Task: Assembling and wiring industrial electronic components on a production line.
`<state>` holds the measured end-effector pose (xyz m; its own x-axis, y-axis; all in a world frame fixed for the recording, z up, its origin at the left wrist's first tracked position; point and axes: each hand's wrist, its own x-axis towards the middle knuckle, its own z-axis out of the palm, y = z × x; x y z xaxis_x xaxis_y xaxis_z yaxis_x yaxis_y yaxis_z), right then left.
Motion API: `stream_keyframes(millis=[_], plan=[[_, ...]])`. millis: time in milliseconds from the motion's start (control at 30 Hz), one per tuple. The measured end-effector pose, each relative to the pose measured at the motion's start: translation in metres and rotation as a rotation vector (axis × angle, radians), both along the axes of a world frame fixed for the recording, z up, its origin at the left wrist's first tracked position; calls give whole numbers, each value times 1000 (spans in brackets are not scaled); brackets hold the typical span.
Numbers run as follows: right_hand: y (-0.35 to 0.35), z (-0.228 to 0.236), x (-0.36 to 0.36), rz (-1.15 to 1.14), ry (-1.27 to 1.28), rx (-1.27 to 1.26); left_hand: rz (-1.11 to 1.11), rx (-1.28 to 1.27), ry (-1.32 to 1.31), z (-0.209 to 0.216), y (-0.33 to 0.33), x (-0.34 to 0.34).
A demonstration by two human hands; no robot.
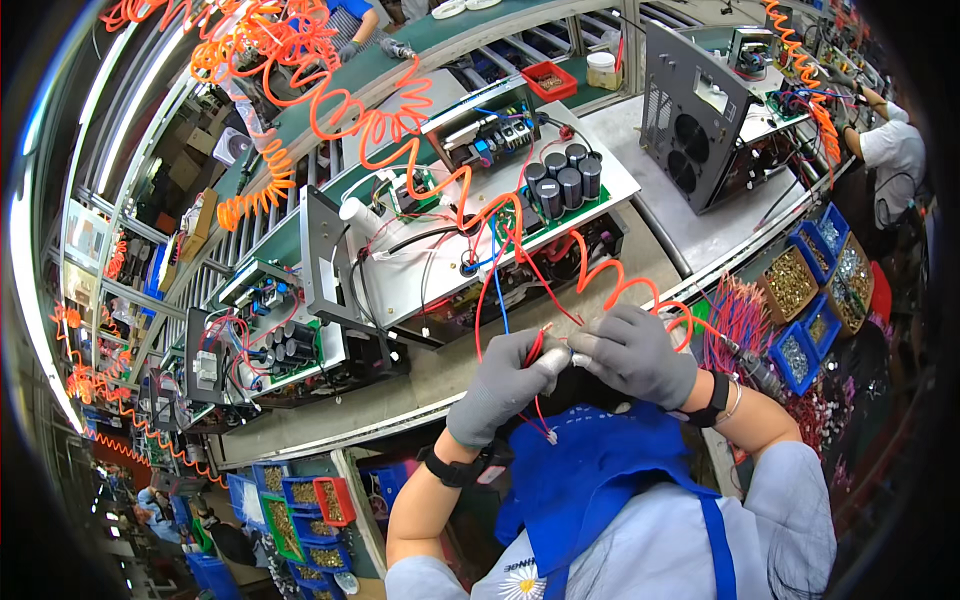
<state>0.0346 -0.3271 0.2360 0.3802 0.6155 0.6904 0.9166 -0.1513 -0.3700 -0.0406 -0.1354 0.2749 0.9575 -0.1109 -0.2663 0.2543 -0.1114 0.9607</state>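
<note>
My left hand (508, 388), in a grey glove, is closed on red wires (536, 348). One strand hangs below it and ends in a small white connector (551, 437). Close beside it, my gloved right hand (640, 356) pinches with its fingertips almost touching the left ones. What lies in that pinch is too small and covered to make out. Beyond both hands stands an open electrical unit (420, 285) with a white metal top plate, from which red and blue wires run toward my hands. Several black capacitors (562, 185) stand on its green circuit board.
A coiled orange air hose (600, 285) crosses the unit and passes behind my right hand to a tool (755, 370). Further units (690, 130) stand along the line. Blue bins (795, 358) of small parts and bundled red wires (735, 320) lie at right. Co-workers (895, 160) stand farther off.
</note>
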Motion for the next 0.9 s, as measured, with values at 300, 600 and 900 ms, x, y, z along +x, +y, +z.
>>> stream_keyframes(millis=[300,600,900], plan=[[8,-16,7,235,1381,-217,17,-35,9,2,12,-6],[69,-99,-42,206,487,-292,-32,36,33,-2,19,-3],[11,-80,-24,-459,360,-250,17,58,-91,-14,14,-2]])
